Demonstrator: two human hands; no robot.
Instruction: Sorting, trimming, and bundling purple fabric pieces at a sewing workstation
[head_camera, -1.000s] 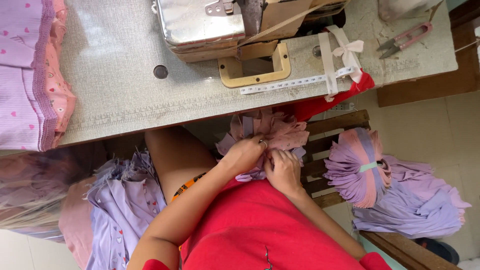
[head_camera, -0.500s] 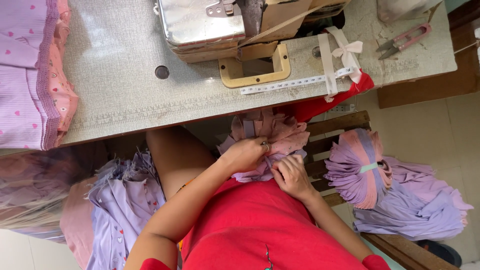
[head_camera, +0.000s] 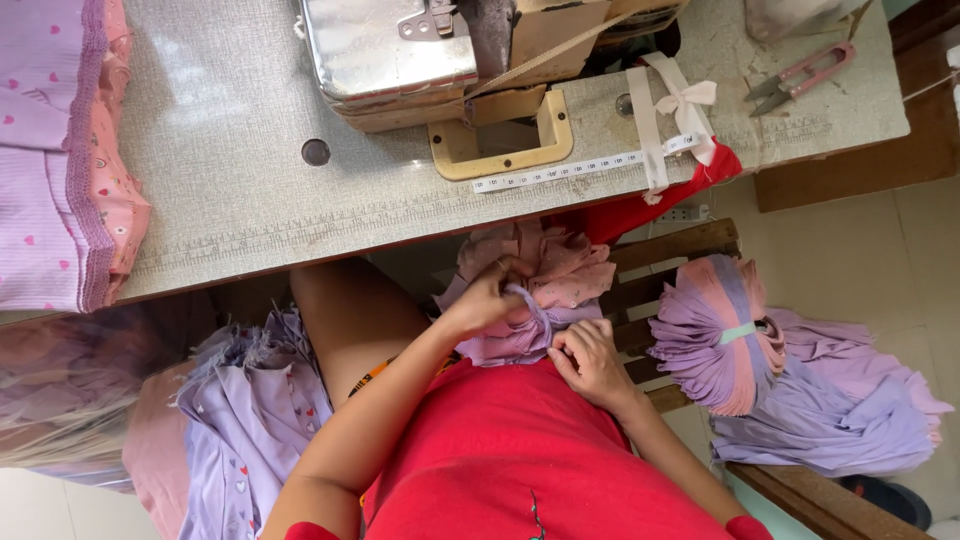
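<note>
The person sits at the counter (head_camera: 250, 215) with a bundle (head_camera: 540, 290) of pink and lilac fabric pieces in the lap, just below the counter's near edge. The left hand (head_camera: 490, 300) is curled over the bundle's left side, its fingers pressed together and pinching a lilac fold at the top of the bunch. The right hand (head_camera: 590, 360) sits lower and to the right, touching the bundle's underside edge, fingers bent and closed on the cloth there (I cannot tell how much of it that grip holds). So the bundle lies between the two hands, rising above them toward the counter, and both hands rest against it rather than apart from it.

Below the hands is the person's red shirt (head_camera: 530, 470). A bare leg shows to the left of the left arm, and beside it a heap of lilac cloth (head_camera: 250, 420) spills downward. To the right, on a wooden bench (head_camera: 680, 240), lies a tied fan of pieces (head_camera: 720, 335) in pink and purple, bound with a pale band, with more lilac fabric (head_camera: 840, 400) just behind it.

On the counter stands the sewing machine (head_camera: 400, 50), its metal bed shining, with a tape measure (head_camera: 580, 170) stretched beside the plate. White ribbon (head_camera: 680, 100) hangs over the edge near it, and thread snips (head_camera: 800, 75) with pink handles lie well off to the right. A stack of garments (head_camera: 60, 150) in pink and purple sits at the far left.
</note>
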